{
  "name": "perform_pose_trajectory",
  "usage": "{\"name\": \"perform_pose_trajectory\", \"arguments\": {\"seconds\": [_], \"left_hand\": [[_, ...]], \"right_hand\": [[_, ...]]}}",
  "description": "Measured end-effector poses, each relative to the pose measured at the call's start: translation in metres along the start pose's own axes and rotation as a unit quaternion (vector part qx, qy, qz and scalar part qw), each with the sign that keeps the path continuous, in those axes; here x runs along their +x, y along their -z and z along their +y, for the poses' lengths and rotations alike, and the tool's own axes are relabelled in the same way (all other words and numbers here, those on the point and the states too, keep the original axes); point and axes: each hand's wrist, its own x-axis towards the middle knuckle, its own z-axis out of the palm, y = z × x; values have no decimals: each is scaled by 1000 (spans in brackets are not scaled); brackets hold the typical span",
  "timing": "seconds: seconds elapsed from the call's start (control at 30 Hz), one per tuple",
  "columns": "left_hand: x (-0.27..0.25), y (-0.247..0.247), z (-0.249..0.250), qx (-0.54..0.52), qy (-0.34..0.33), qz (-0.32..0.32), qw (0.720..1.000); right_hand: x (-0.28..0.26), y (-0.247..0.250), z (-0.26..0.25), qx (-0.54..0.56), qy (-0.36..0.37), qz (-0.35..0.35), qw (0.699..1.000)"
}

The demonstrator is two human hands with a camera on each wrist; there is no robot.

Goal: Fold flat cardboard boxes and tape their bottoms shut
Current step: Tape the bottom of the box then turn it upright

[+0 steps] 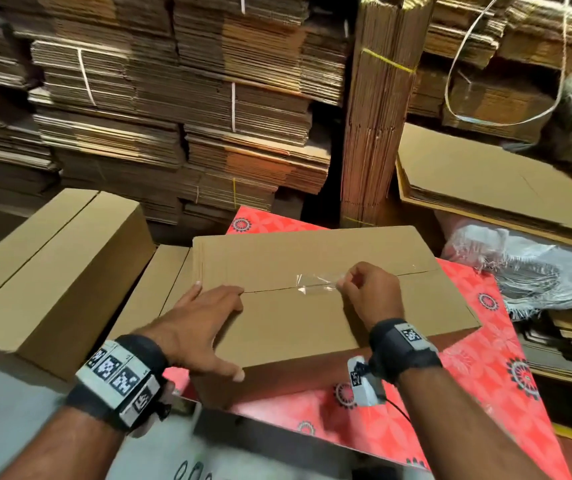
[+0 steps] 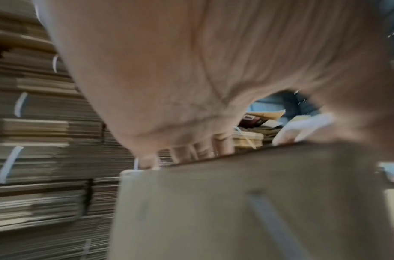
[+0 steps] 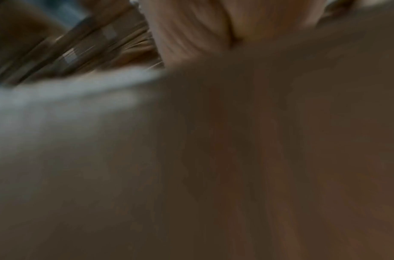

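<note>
I keep left hand flat, pinning box flaps; right hand pinches clear tape (crinkled): pull taut along seam.

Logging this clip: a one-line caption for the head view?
Left hand presses the box flaps flat while the right hand pinches clear tape over the seam.

Your left hand is pressing flat on the box; your right hand is pinching the tape at its seam.
</note>
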Motion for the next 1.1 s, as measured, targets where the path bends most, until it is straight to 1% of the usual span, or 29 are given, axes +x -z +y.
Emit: {"name": "perform_pose_trajectory", "arguments": {"seconds": [0.07,0.13,0.23,0.3,0.4,0.47,0.57,0.63,0.7,0.73,0.77,0.8,0.83,0.87,0.9,0.97,1.03,1.1], "left_hand": [[3,-4,16,9,24,24,999],[11,-15,40,4,43,55,998],[26,-31,73,-33,72,97,992],[31,-39,83,-27,83,104,991],[33,-43,83,0,80,111,991],[34,-43,79,5,79,121,989],[35,-44,77,9,85,130,988],[36,-46,75,7,100,137,985],[36,-45,71,10,111,140,984],[36,-44,67,19,113,132,985],[35,-43,62,31,110,124,986],[34,-41,56,42,102,116,987],[33,-39,50,48,91,115,988],[32,-38,43,49,79,122,988],[32,-36,35,46,64,139,987],[32,-33,22,44,44,157,986],[35,-27,13,47,43,146,987],[39,-19,15,43,50,132,989]], "right_hand": [[-7,-2,-8,-75,38,9,996],[-14,-6,-16,-128,62,3,990],[-25,-8,-29,-146,56,-2,988],[-30,-7,-39,-187,37,-11,982],[-31,-8,-56,-246,12,-8,969],[-29,-14,-63,-282,26,-16,959],[-22,-19,-70,-322,23,-36,946],[-16,-17,-65,-327,26,-24,944],[-9,-7,-51,-277,33,-4,960],[-5,-2,-39,-218,31,-3,975],[0,5,-26,-131,13,-10,991],[8,12,-12,-22,-22,-20,999],[16,19,3,75,-68,-28,994],[25,26,21,136,-112,-38,984],[33,32,38,160,-139,-48,976],[49,44,72,134,-139,-51,980],[56,60,90,63,-107,-54,991],[54,71,90,37,-51,-58,996]]}}
